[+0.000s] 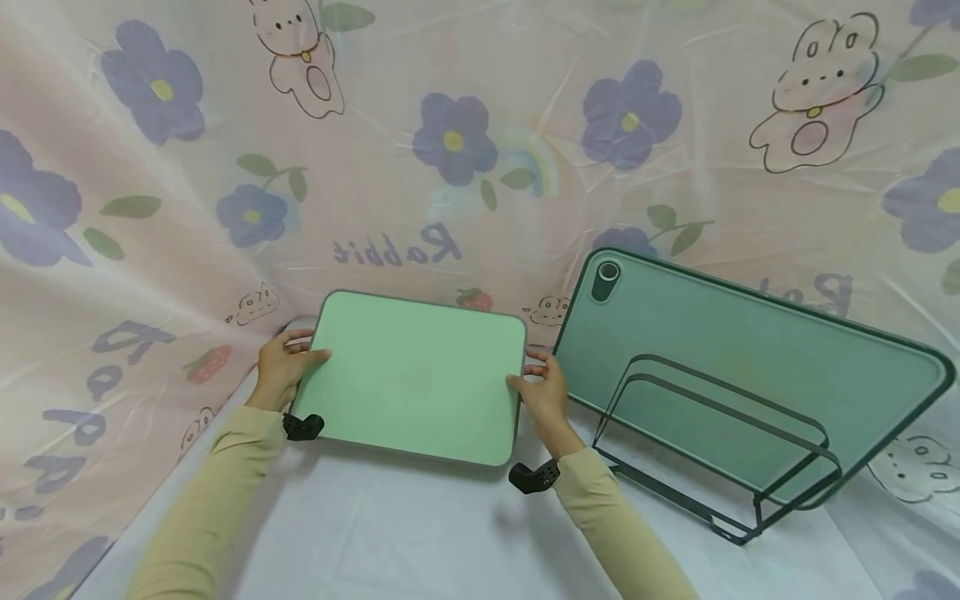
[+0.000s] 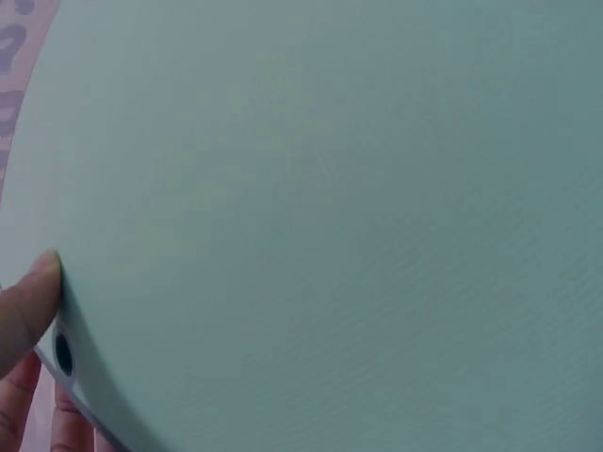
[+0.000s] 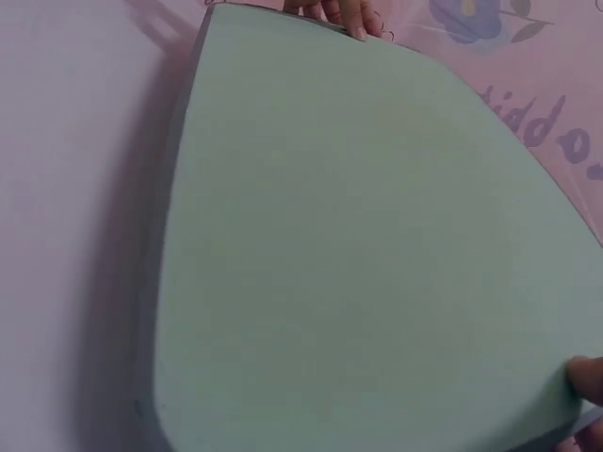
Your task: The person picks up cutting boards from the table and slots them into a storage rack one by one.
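A pale green rectangular board (image 1: 420, 379) with rounded corners and a thin grey rim is held between both hands, its broad face toward the head camera. My left hand (image 1: 283, 371) grips its left edge, thumb on the face and fingers behind. On the opposite short edge, my right hand (image 1: 547, 396) pinches it the same way. A dark oval opening (image 2: 63, 353) shows in the board's side beside my left thumb (image 2: 28, 306). In the right wrist view my right thumb (image 3: 586, 379) presses the near corner area. Whether its lower edge touches the table cannot be told.
To the right, a larger green cutting board (image 1: 720, 367) with a dark rim and a ringed corner hole leans in a black wire rack (image 1: 675, 492). White cloth covers the table (image 1: 405, 533). Printed rabbit-and-flower sheeting (image 1: 375, 183) hangs behind and at the left.
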Demonstrator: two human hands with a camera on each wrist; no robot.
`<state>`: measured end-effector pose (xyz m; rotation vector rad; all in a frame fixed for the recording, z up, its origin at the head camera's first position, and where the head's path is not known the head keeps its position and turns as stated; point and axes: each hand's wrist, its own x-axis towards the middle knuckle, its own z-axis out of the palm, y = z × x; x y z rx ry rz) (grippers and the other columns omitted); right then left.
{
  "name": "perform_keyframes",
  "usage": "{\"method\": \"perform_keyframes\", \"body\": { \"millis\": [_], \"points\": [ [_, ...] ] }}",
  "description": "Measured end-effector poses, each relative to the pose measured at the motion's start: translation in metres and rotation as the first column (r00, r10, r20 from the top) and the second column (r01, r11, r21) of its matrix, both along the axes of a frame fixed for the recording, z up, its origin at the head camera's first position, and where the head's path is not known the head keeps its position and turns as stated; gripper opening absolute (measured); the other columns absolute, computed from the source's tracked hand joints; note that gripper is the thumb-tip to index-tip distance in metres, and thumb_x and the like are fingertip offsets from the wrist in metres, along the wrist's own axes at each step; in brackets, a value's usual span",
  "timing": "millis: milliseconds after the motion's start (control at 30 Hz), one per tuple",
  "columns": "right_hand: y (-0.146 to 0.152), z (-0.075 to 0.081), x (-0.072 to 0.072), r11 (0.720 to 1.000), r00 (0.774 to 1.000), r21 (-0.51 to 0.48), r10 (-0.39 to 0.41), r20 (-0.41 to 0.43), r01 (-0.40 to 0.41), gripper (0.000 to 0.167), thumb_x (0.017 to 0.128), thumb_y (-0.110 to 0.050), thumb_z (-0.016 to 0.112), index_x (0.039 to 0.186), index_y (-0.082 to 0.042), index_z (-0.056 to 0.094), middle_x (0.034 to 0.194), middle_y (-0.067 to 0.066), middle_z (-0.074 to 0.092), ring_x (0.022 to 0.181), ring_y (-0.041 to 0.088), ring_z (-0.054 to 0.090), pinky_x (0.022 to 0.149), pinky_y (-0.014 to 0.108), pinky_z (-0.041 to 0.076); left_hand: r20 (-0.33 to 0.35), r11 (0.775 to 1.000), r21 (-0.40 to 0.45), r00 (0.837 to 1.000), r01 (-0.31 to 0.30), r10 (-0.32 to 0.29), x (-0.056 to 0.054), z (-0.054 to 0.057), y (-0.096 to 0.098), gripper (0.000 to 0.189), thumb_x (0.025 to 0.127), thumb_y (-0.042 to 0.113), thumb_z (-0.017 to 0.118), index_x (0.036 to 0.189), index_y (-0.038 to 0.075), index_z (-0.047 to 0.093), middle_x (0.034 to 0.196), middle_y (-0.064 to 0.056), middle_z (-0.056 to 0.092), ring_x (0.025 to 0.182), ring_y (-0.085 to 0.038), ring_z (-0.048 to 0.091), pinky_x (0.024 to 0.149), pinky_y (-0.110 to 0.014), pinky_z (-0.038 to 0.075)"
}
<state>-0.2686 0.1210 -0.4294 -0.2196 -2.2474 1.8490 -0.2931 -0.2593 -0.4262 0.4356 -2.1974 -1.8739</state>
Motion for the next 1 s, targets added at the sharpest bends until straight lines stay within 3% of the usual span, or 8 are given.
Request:
{"method": "perform_keyframes", "body": {
  "millis": [200,367,500,1000],
  "points": [
    [0.005,0.008,0.001,1.0,1.0,-0.016,-0.007,-0.026,0.007,0.049,0.083,0.001,0.074,0.127,-0.01,0.054,0.099,0.012,0.057,0.086,0.021,0.049,0.064,0.029,0.045,-0.049,0.999,0.01,0.998,-0.041,0.041,-0.003,0.007,0.006,0.057,0.077,0.0,0.081,0.129,0.003,0.057,0.102,-0.005,0.056,0.083,-0.012,0.054,0.069,-0.023,0.048],
    [0.01,0.016,0.002,0.999,0.999,-0.03,-0.016,-0.028,0.015,0.047,0.084,0.0,0.074,0.125,-0.01,0.055,0.098,0.012,0.056,0.077,0.018,0.051,0.062,0.027,0.042,-0.098,0.999,0.018,0.994,-0.049,0.051,-0.002,0.013,0.012,0.054,0.076,-0.002,0.081,0.125,0.001,0.059,0.099,-0.004,0.056,0.083,-0.011,0.055,0.068,-0.022,0.05],
    [0.013,0.021,0.002,1.0,0.999,-0.011,-0.022,-0.024,0.022,0.046,0.084,-0.003,0.075,0.126,-0.01,0.057,0.101,0.012,0.057,0.072,0.016,0.047,0.061,0.027,0.039,-0.099,0.998,0.019,0.993,-0.057,0.059,-0.001,0.018,0.015,0.054,0.077,-0.001,0.081,0.126,0.002,0.059,0.1,-0.004,0.056,0.086,-0.011,0.051,0.071,-0.022,0.049],
    [0.028,0.045,0.006,1.0,0.999,0.012,-0.021,-0.031,0.021,0.038,0.085,-0.005,0.075,0.12,-0.002,0.06,0.099,0.009,0.056,0.08,0.015,0.05,0.067,0.024,0.048,-0.127,1.0,0.003,0.992,0.026,-0.025,0.002,0.032,0.021,0.056,0.082,0.001,0.077,0.132,-0.006,0.053,0.109,-0.007,0.053,0.087,-0.01,0.053,0.075,-0.017,0.05]
  ]
}}
